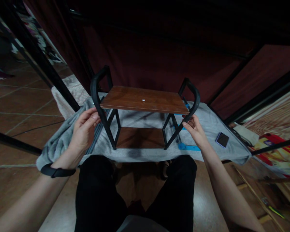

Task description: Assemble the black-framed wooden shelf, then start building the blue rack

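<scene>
A small two-tier shelf stands upright on a grey cloth [215, 129]. It has a brown wooden top board [145, 99], a lower board [140, 137] and black metal side frames. My left hand [83, 129] grips the left side frame [99, 103], fingers curled around the bar. My right hand [194, 127] pinches the right side frame [194, 103] near its lower bend. A black band sits on my left wrist. A tiny white speck lies on the top board.
A small dark phone [222, 139] lies on the cloth to the right. A blue strip [188, 147] lies under the shelf's right side. Black metal bars [38, 61] cross at left and right. Tiled floor at left; printed packaging [277, 151] at right. My legs are below.
</scene>
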Available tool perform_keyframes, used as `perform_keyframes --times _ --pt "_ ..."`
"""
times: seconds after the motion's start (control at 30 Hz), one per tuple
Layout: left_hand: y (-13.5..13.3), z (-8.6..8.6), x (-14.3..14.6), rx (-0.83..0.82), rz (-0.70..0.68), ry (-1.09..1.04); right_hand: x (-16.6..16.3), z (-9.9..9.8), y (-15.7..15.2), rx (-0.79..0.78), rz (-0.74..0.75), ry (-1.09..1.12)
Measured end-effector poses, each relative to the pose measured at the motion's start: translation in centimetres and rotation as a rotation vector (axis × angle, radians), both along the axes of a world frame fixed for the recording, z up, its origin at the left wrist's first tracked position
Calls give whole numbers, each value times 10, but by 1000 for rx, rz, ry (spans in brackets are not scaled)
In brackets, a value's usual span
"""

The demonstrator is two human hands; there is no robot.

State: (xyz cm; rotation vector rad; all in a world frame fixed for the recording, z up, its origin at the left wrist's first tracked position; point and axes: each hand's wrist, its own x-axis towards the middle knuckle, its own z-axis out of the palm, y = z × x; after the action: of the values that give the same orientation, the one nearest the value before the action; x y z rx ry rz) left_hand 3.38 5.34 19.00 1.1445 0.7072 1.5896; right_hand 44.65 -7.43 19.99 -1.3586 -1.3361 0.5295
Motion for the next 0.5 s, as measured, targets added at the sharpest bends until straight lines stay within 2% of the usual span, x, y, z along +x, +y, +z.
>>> perform_keyframes --times 0.13,0.23,0.37,0.5 --pt "0 -15 -8 -41 0 -6 -2 -7 -3 -8 8 49" --pt "-3 -36 -13 -117 56 17 -2 -16 -8 -19 10 79" --pt "-11 -79 -18 -312 170 115 4 -35 -15 -56 22 96" --pt "-25 -131 -19 -455 212 199 12 -66 -20 -21 -18 226"
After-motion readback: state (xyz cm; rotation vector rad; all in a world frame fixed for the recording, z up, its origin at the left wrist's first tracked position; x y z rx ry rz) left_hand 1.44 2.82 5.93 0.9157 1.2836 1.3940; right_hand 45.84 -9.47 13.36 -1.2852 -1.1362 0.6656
